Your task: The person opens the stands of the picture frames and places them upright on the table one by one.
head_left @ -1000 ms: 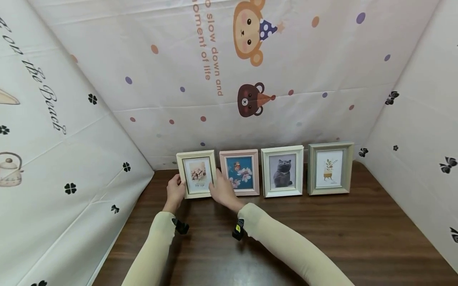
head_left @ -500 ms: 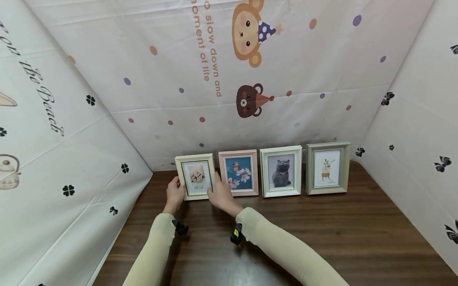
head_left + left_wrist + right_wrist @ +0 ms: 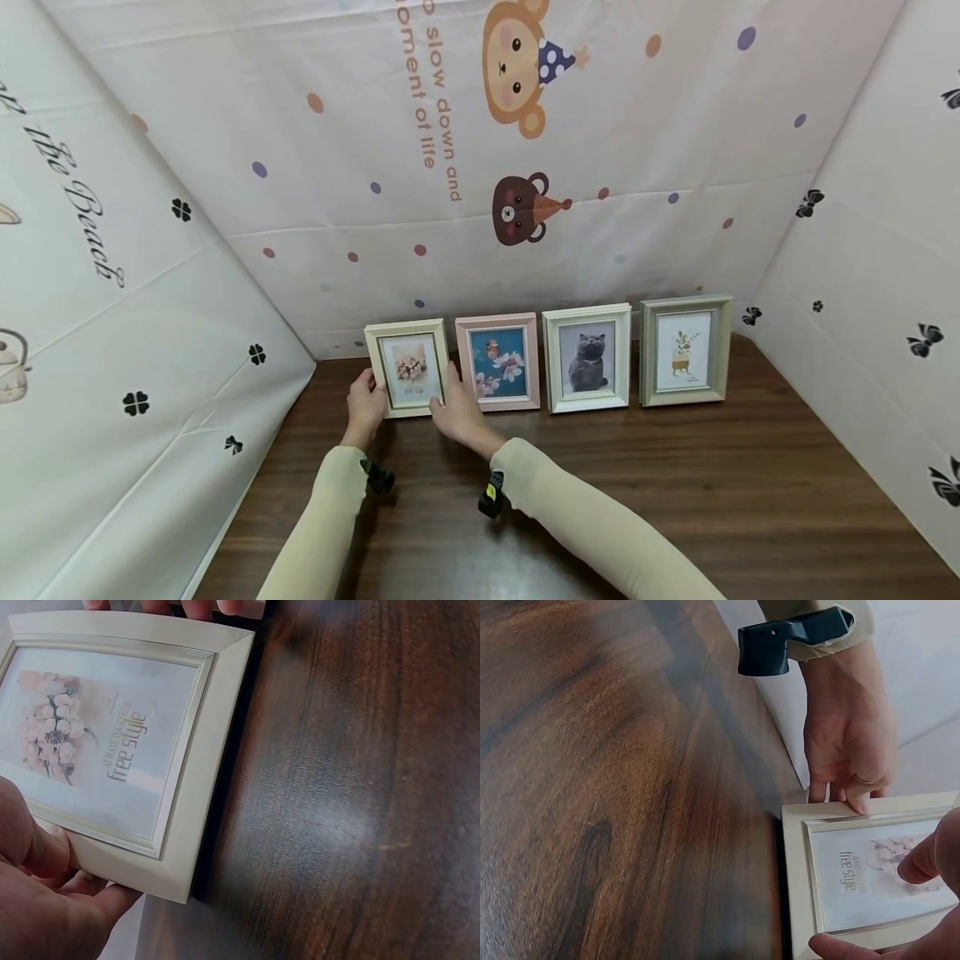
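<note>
A cream picture frame (image 3: 411, 367) with a pink flower print leans upright near the back wall, at the left end of a row. My left hand (image 3: 365, 407) grips its left edge, thumb on the front border (image 3: 176, 874) and fingers behind. On the other side my right hand (image 3: 459, 410) holds the right edge; its fingers lie along that edge and its thumb overlaps the lower front corner. In the right wrist view both hands flank the frame, and the right thumb (image 3: 922, 862) covers part of the print.
To the right stand a pink frame (image 3: 535, 362) with blossoms, a white frame (image 3: 550, 367) with a grey cat, and a grey-green frame (image 3: 649, 354) with a plant. They rest on a dark wooden table (image 3: 600, 475). Printed cloth walls (image 3: 360, 150) enclose it.
The head view has shifted slightly. My right thumb has slid down toward the cream frame's lower corner. Both hands stay at its sides, and the other frames stand where they were.
</note>
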